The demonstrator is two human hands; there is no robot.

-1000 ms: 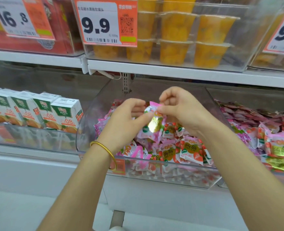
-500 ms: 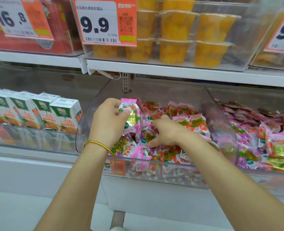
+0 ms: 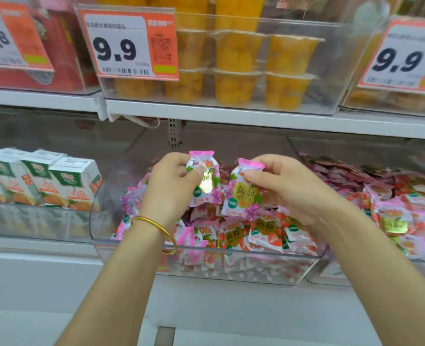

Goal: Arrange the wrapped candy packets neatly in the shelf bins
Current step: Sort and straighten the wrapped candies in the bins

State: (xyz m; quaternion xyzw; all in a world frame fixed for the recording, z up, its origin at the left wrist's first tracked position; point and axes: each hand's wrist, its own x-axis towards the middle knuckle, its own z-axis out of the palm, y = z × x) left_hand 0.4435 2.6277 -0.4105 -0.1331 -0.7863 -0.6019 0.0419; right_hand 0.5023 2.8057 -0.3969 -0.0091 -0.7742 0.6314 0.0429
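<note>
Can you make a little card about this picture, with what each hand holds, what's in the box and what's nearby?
Left grip: left hand pinches an upright pink-topped white candy packet.
Right grip: right hand pinches a second pink-topped white packet, slightly tilted.
Box: clear plastic bin with a heap of similar packets.
Wrist: gold bangle on the left wrist.
Beside: white-and-green juice cartons, left of bin.
Above: clear cups of orange fruit; orange price tag, 9.9.

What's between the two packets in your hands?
Nothing held: a narrow gap separates the left packet and right packet, and through it the head view shows only the pile in the bin behind.
</note>
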